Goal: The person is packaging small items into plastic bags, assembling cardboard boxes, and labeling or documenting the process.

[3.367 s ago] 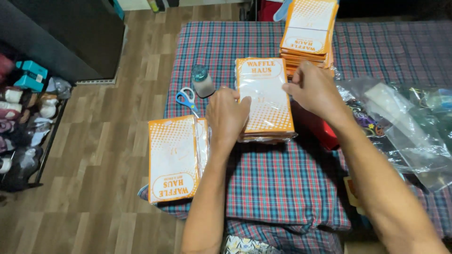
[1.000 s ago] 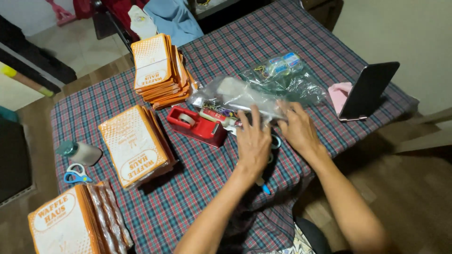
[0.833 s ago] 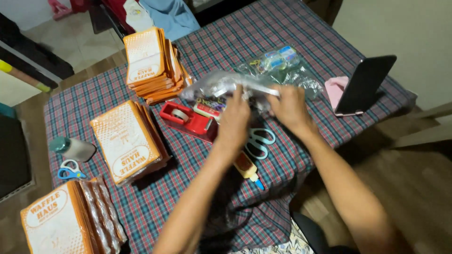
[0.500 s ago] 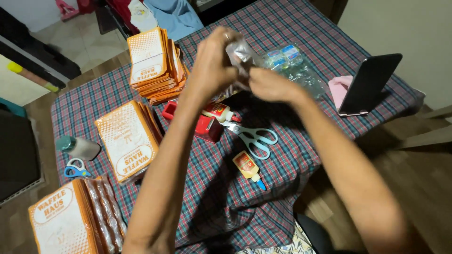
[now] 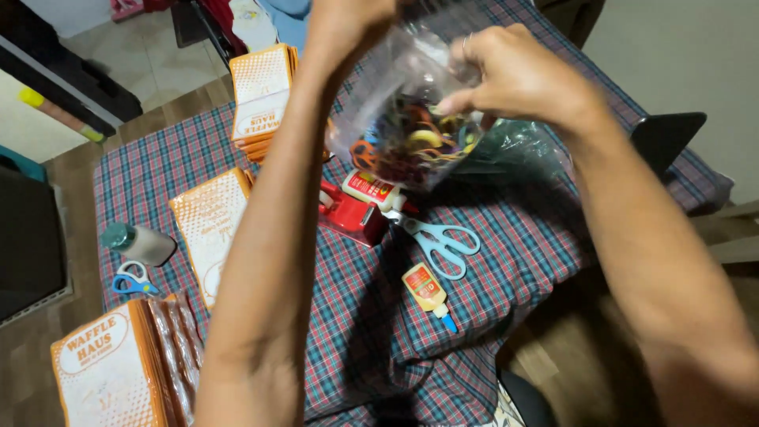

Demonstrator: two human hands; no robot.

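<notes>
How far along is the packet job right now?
Looks done: three packet stacks lie sorted on the cloth. In hand: left hand lifts a clear bag of rubber bands; right hand reaches inside. Left: no stack is banded yet.

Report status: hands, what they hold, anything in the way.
Both hands, left and right, grip clear bag of rubber bands, raised over table. Scissors, glue lie below, clear.

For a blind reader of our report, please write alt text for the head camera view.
Two bare hands, left hand and right hand, hold up a clear plastic bag of coloured rubber bands above a plaid-covered table. Below lie a red tape dispenser, light blue scissors, glue bottles and stacks of orange paper bags.
</notes>
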